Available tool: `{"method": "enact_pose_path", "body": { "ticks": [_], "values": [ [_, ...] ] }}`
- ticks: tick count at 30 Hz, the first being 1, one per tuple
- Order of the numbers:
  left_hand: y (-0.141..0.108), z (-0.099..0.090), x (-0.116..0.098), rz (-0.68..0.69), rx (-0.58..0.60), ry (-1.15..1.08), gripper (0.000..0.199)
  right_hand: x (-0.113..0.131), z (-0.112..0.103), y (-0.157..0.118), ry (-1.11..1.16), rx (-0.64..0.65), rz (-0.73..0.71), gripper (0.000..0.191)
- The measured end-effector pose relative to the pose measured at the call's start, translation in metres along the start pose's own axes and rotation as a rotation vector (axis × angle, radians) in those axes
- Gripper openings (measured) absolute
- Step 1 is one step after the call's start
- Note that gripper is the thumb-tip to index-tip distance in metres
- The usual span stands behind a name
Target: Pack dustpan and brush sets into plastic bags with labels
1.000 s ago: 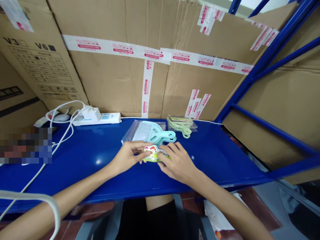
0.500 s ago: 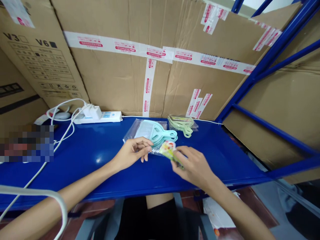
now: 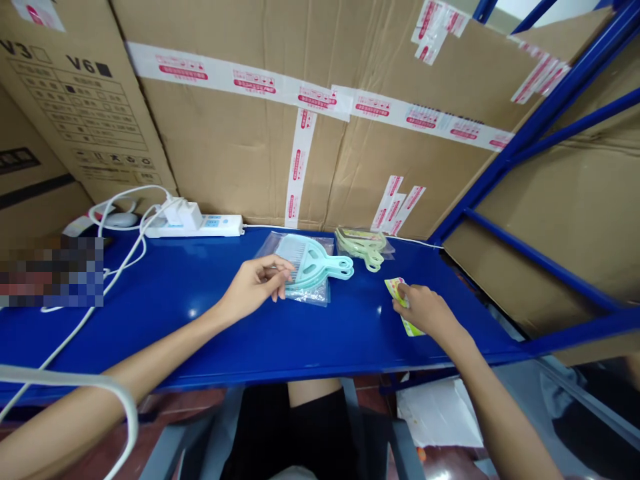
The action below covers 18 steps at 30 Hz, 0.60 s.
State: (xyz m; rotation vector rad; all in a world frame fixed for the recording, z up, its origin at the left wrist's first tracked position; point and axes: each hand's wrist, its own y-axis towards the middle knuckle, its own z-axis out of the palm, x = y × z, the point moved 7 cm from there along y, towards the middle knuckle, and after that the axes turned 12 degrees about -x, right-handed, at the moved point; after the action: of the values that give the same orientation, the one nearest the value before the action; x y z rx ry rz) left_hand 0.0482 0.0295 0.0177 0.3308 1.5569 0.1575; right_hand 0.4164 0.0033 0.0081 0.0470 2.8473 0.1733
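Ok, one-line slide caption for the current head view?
Right hand holding a card at a blue table, left hand by the blue brush.

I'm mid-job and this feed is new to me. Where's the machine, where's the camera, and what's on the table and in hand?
There's no machine here: these are a person's two bare hands. Every picture comes from one camera worn on that person's head, looking forward and down.

The surface is a blue table with cardboard behind it. At the back left sits a white power strip with cables. Near the middle is a light-blue brush-and-dustpan set with clear plastic around it; beside it is a bagged pale-green set.

The right hand grips a yellow-green printed card. The left hand is by the light-blue set, loosely curled with nothing visibly held; I can't tell whether it touches.
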Motion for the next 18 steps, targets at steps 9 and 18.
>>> {"method": "enact_pose_path", "body": {
  "ticks": [9, 18],
  "values": [
    [-0.007, -0.003, -0.012, 0.377, -0.041, 0.371, 0.016, 0.008, -0.004, 0.003, -0.084, 0.098, 0.029, 0.040],
    [-0.028, 0.024, -0.016, 0.638, 0.205, 0.519, 0.022, 0.016, -0.005, 0.006, -0.072, 0.064, 0.004, 0.042]
  ]
}}
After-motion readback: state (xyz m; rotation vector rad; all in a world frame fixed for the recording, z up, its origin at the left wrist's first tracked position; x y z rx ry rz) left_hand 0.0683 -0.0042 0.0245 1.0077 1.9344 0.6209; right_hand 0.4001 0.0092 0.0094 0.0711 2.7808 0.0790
